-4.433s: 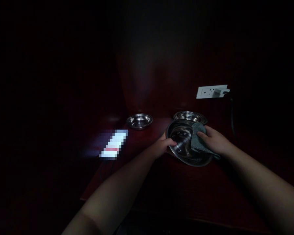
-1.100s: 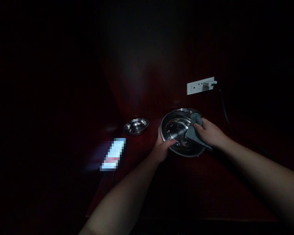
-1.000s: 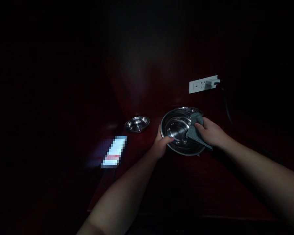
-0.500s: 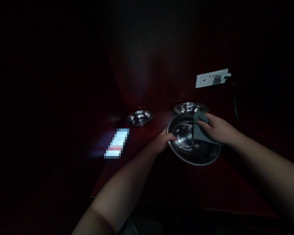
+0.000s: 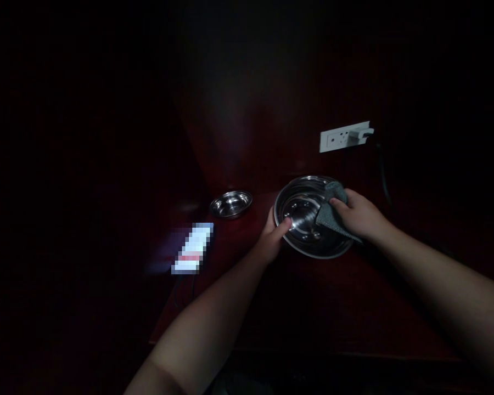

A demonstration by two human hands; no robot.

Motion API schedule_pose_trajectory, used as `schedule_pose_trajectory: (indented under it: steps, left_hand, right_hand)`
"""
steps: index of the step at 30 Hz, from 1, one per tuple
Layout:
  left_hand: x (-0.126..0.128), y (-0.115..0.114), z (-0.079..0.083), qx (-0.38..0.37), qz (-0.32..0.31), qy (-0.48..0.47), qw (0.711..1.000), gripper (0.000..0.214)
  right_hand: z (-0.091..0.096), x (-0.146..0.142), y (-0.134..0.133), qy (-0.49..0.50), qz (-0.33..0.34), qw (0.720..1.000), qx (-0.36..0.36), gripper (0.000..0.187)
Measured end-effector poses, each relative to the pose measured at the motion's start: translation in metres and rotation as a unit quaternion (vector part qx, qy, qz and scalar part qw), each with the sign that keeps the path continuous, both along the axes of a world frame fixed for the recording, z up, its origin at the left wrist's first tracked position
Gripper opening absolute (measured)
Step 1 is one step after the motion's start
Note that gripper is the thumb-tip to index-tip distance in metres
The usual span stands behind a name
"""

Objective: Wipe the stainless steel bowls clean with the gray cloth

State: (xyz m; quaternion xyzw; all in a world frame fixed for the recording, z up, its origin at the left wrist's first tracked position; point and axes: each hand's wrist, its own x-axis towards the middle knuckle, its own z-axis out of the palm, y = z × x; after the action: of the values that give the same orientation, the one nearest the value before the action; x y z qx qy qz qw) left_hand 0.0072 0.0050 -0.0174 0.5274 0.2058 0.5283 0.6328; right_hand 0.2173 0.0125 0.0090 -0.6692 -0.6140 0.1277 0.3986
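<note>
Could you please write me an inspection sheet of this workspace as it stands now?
Surface: dark red wooden table, dimly lit.
Job's things: large steel bowl, tilted toward the camera; grey cloth pressed inside it.
Clutter: small steel bowl and lit phone to the left.
Hands: left hand grips the large steel bowl's rim, thumb inside; right hand holds the grey cloth.
Cables: white plug in wall socket, dark cable hanging down.
Surroundings: very dark; red-brown wall panel behind.

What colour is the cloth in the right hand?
Grey-green; the cloth, pressed inside the steel bowl, shows in the head view.
</note>
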Motion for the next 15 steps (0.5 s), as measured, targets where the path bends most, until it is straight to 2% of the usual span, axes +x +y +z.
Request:
schedule_pose_trajectory:
  steps: [4, 15]
  left_hand:
    - [0.0004, -0.0035, 0.001, -0.01, -0.004, 0.016, 1.0, 0.081]
    - [-0.0067, 0.0033, 0.0036, -0.037, -0.037, 0.028, 0.998, 0.079]
  right_hand:
    - [-0.0037, -0.002, 0.0008, 0.002, 0.011, 1.0, 0.012, 0.028]
    - [0.0016, -0.0052, -0.0047, -0.008, 0.031, 0.999, -0.008, 0.026]
